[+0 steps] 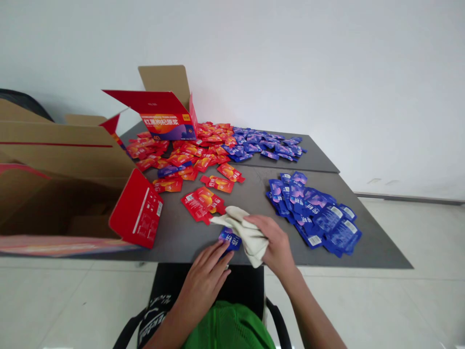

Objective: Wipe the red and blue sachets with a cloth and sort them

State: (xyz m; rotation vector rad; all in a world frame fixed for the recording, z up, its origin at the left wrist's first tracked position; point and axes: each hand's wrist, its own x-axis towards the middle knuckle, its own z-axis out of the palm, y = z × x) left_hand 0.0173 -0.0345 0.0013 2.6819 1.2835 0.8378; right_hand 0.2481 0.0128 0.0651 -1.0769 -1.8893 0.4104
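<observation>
Lying partly under left hand point(208, 272), blue sachet point(231, 237), cloth point(250, 236) in right hand point(279, 246)

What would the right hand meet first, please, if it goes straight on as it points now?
The right hand would probably meet the red sachets just beyond its white cloth first; the cloth's height above the table is unclear.

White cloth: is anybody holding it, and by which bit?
Yes, the right hand holds the white cloth by its bunched-up right side. The left hand just has its fingers on a blue packet.
</observation>
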